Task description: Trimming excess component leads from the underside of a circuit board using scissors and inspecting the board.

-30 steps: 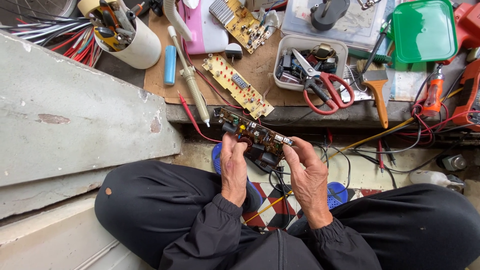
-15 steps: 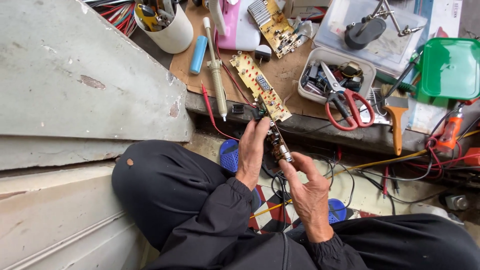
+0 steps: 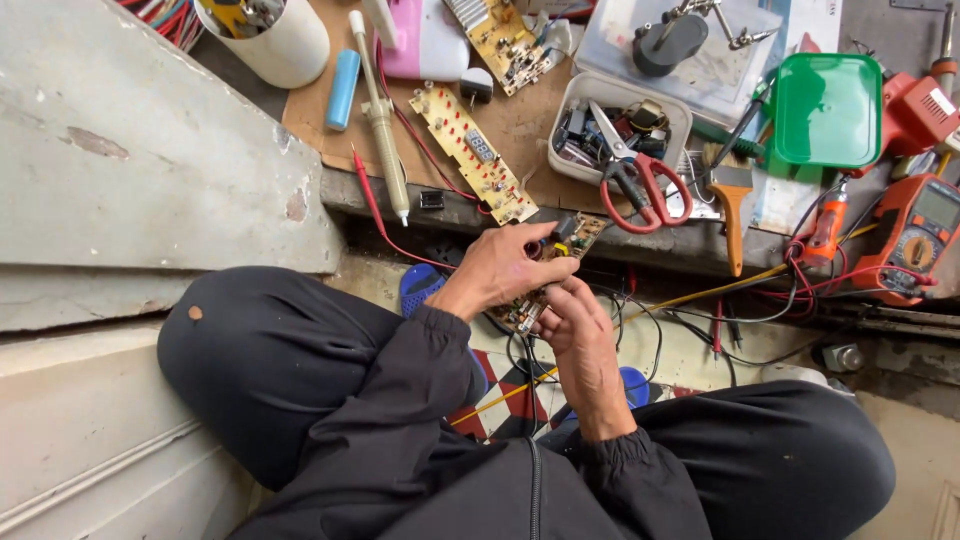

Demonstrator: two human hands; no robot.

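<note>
A small brown circuit board [image 3: 562, 252] with wires hanging from it sits between both my hands above my lap. My left hand [image 3: 505, 268] lies over its upper side, fingers curled around it. Below it, my right hand [image 3: 578, 335] grips the board's lower end with thumb and fingers. Part of the board is hidden under my left hand. A long yellow circuit board [image 3: 470, 150] with red parts lies on the low wooden bench just beyond.
On the bench are a soldering tool [image 3: 383, 120], a blue cell [image 3: 342, 88], a white cup [image 3: 275, 40], a tray of parts with red scissors [image 3: 640, 180], a brush [image 3: 733, 195], a green lid [image 3: 828, 108] and an orange multimeter [image 3: 918, 238]. A grey slab [image 3: 130, 160] lies at left.
The view has swung left and closer. The board has turned from lying across to standing nearly on end, and my left hand has come over its top.
</note>
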